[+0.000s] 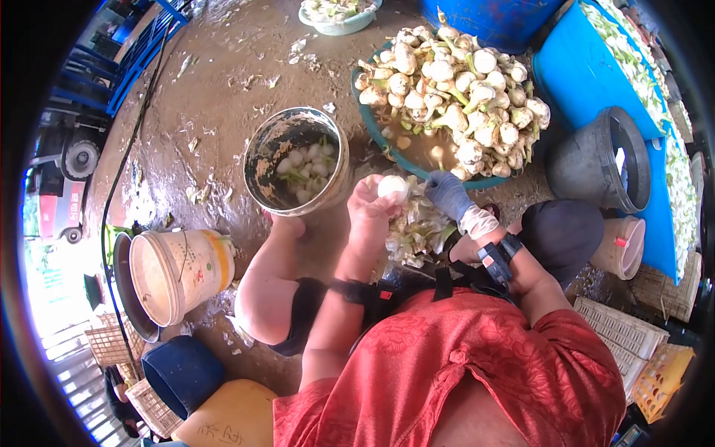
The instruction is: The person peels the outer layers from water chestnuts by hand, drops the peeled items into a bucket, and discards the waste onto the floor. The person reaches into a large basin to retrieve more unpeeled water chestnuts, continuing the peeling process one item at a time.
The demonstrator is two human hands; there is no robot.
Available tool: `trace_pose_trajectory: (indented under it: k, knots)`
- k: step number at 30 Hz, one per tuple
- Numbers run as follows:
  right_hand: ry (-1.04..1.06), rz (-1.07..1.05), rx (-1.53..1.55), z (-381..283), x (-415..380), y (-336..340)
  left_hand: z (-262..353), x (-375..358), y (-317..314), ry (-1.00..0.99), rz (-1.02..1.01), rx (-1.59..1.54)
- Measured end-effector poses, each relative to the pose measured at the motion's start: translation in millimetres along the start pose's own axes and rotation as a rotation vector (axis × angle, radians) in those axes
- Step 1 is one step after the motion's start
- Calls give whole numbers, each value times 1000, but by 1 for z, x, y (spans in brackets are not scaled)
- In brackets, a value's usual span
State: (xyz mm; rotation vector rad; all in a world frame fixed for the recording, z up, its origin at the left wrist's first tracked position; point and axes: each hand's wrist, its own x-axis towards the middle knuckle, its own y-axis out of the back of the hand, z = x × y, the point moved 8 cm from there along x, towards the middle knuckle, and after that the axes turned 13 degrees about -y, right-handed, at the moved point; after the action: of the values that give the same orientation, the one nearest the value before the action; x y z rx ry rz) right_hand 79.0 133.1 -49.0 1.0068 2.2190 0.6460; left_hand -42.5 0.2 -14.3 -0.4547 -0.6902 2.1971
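My left hand point(371, 205) is bare and grips a peeled white garlic bulb point(393, 188) between thumb and fingers. Close by on the right is my right hand point(448, 195), in a grey-blue glove with its fingers curled; whatever it may hold is hidden. Below and between the hands lies a heap of pale garlic peelings point(417, 235). Just beyond the right hand, a green basin point(370, 123) carries a tall pile of untrimmed garlic bulbs point(458, 93) with brownish water at its near side. Left of my left hand, a bucket point(339, 167) contains several peeled white bulbs point(307, 167).
A white bucket point(167, 276) lies tilted at left, near a dark blue container point(182, 372) and a yellow one point(231, 413). On the right are a grey bucket point(585, 167) and a blue trough point(558, 67) of peelings. Wet muddy floor point(216, 82) surrounds everything.
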Motion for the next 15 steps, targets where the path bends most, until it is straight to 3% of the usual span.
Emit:
trace_pose_trajectory:
  k: [2, 4, 6, 7, 8, 10, 15]
  knots:
    - [-191, -102, -430, 22, 5, -10, 2, 3, -2, 19, -66, -280]
    - [-238, -106, -432, 40, 8, -7, 6, 5, -6, 41, -129, -284]
    - [-134, 83, -221, 38, 9, 6, 2, 4, -4, 89, -110, -347]
    - [-202, -20, 229, 45, 9, 3, 1, 4, -4, 93, -109, -347]
    - [-205, -19, 231, 47, 9, 6, 0, 5, -6, 96, -125, -339]
    - [210, -176, 699, -44, -17, 38, -2, 5, -8, 100, -156, -322]
    - [281, -267, 301, -68, -27, 19, -12, 3, -8, 129, -88, -73]
